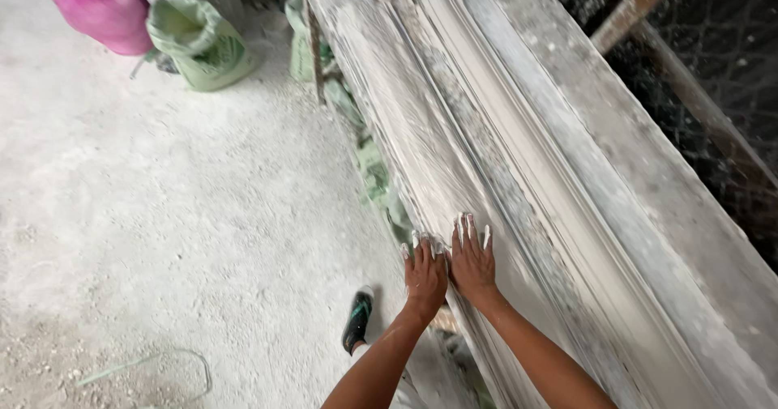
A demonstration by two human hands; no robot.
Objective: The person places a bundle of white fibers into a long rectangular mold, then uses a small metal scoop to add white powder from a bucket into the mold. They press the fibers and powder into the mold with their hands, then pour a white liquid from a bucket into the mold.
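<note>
**Both hands flat on wet plaster moulding**

The left hand (425,275) and the right hand (473,261) lie side by side, palms down, on a long white plaster cornice moulding (454,125) that runs away from the camera along a plaster-crusted tabletop (640,182). The two hands touch at the thumbs or nearly so; which, the view does not settle. On each hand the fingers (468,227) are stretched out straight and slightly spread, clamped on nothing, simply pressed against the surface. Their tips are coated in white plaster.

The moulding is the thing under the hands. It lies lengthwise on the tabletop, its near side sloping down toward the person, with ridges and grooves running along its whole length. The hands rest on that sloped near face, towards the lower middle of the view.

Below the hands a foot in a dark shoe (357,320) with a teal trim stands on the dusty white floor (162,215). A thin green loop of cord (174,359) lies on the floor at lower left. Farther off, at the top left, sit a pink sack (105,8) and a green sack (203,40), just beside each other. More green bags (374,170) are tucked along the base of the tabletop. To the right, dark wire mesh (713,61) backs the tabletop.
</note>
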